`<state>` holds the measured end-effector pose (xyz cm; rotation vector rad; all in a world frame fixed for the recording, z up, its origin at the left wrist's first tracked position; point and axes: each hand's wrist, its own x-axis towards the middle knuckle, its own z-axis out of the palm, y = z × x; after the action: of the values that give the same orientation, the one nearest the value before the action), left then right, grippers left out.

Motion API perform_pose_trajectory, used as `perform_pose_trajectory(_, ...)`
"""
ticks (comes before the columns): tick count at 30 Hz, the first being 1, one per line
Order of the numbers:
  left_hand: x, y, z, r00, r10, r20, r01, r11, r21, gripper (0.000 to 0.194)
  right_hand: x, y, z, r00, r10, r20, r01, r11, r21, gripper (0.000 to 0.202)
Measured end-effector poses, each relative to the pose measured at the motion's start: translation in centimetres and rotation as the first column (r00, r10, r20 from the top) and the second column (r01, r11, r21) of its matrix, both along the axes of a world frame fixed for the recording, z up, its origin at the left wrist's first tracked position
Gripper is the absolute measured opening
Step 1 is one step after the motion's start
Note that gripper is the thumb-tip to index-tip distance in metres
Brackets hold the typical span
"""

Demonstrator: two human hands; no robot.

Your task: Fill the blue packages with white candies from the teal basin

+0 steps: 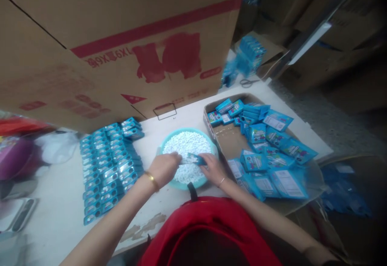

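A turquoise basin [211, 147] full of small white pellets [189, 141] stands in front of me. Over it, my right hand [214, 170] grips a small blue packet [198, 160] by its right end. My left hand [165, 167], with a gold bracelet at the wrist, is closed at the packet's left side, fingertips pinched above the pellets. Blur hides what those fingertips hold. Left of the basin, several rows of small blue packs [110, 173] stand close together, each with a dark round spot on its end.
An open cardboard tray [231, 139] on the right holds many flat blue printed pouches [256, 133]. A large carton [121, 56] walls off the back. Scissors [248, 82] lie at the far right near stacked blue packs [252, 52]. A pale device [18, 213] sits at the left edge.
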<state>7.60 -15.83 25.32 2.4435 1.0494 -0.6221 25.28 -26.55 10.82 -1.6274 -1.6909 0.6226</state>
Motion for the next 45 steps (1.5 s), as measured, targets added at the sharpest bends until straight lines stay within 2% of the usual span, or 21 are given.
perform_pose_trajectory(3, 1.4, -0.7, 1.0, 0.999, -0.013, -0.032, 0.015, 0.999, 0.035, 0.023, 0.1, 0.0, -0.3, 1.0, -0.005, -0.009, 0.005, 0.999, 0.034, 0.038)
perform_pose_trajectory(5, 1.5, -0.9, 1.1, 0.999, -0.044, -0.019, 0.046, 0.996, 0.077, 0.02, 0.2, 0.1, -0.5, 1.0, -0.007, -0.018, 0.007, 0.999, 0.042, 0.037)
perform_pose_trajectory(8, -0.3, -0.3, -0.6, 1.0, -0.022, -0.009, 0.023, 0.991, 0.134, 0.018, 0.5, 0.1, -0.9, 0.999, -0.019, -0.039, 0.02, 0.999, 0.025, 0.037)
perform_pose_trajectory(10, -2.5, 0.5, -3.2, 0.995, 0.095, -0.012, -0.092, 0.986, 0.136, 0.018, 0.8, 0.0, -1.0, 0.996, -0.055, -0.069, 0.055, 0.998, 0.005, 0.036)
perform_pose_trajectory(13, -4.9, 1.0, -8.9, 0.951, 0.308, -0.009, -0.307, 0.95, 0.06, 0.016, 1.5, -0.3, -0.9, 0.983, -0.139, -0.123, 0.136, 0.99, -0.033, 0.035)
perform_pose_trajectory(16, -4.5, 0.1, -14.8, 0.92, 0.389, 0.041, -0.389, 0.921, -0.018, 0.018, 2.2, -0.6, -0.7, 0.969, -0.187, -0.162, 0.175, 0.981, -0.082, 0.035)
perform_pose_trajectory(18, -2.8, -0.6, -17.8, 0.902, 0.42, 0.104, -0.417, 0.908, -0.051, 0.022, 2.5, -0.9, -0.8, 0.963, -0.206, -0.176, 0.189, 0.976, -0.107, 0.036)
perform_pose_trajectory(20, -1.2, -1.2, -19.8, 0.871, 0.46, 0.173, -0.451, 0.888, -0.088, 0.025, 2.7, -1.1, -1.1, 0.953, -0.237, -0.187, 0.217, 0.969, -0.121, 0.037)
perform_pose_trajectory(23, -0.3, -1.2, -21.1, 0.826, 0.498, 0.263, -0.473, 0.867, -0.157, 0.026, 2.7, -1.5, -1.6, 0.932, -0.298, -0.207, 0.272, 0.951, -0.145, 0.038)
perform_pose_trajectory(26, -1.6, -0.7, -20.4, 0.794, 0.503, 0.341, -0.451, 0.864, -0.222, 0.028, 2.6, -1.8, -1.9, 0.921, -0.326, -0.212, 0.294, 0.941, -0.168, 0.039)
perform_pose_trajectory(28, -3.1, -0.3, -18.8, 0.78, 0.497, 0.38, -0.432, 0.867, -0.247, 0.03, 2.6, -1.8, -2.0, 0.925, -0.32, -0.206, 0.289, 0.943, -0.167, 0.038)
perform_pose_trajectory(31, -5.0, 0.3, -14.9, 0.763, 0.453, 0.461, -0.367, 0.891, -0.267, 0.03, 2.4, -1.4, -1.7, 0.943, -0.283, -0.177, 0.258, 0.955, -0.147, 0.037)
perform_pose_trajectory(34, -5.7, 1.0, -10.3, 0.771, 0.353, 0.529, -0.253, 0.933, -0.254, 0.03, 1.9, -0.6, -1.2, 0.966, -0.218, -0.135, 0.206, 0.974, -0.098, 0.035)
perform_pose_trajectory(37, -4.9, 1.6, -6.5, 0.859, 0.205, 0.469, -0.128, 0.973, -0.191, 0.028, 1.2, 0.2, -0.7, 0.982, -0.155, -0.112, 0.151, 0.988, -0.04, 0.035)
perform_pose_trajectory(40, -2.9, 1.8, -3.8, 0.955, 0.056, 0.291, -0.027, 0.994, -0.104, 0.025, 0.5, 0.6, -0.3, 0.992, -0.093, -0.08, 0.093, 0.996, -0.006, 0.038)
perform_pose_trajectory(42, -1.2, 1.5, -2.2, 0.988, 0.021, 0.152, -0.015, 0.999, -0.039, 0.024, 0.2, 0.7, -0.2, 0.997, -0.054, -0.051, 0.054, 0.999, -0.006, 0.039)
perform_pose_trajectory(45, 1.2, 0.7, -0.1, 1.0, 0.003, 0.005, -0.003, 1.0, 0.027, 0.024, 0.0, 0.5, -0.2, 0.999, -0.031, -0.031, 0.031, 0.999, -0.01, 0.038)
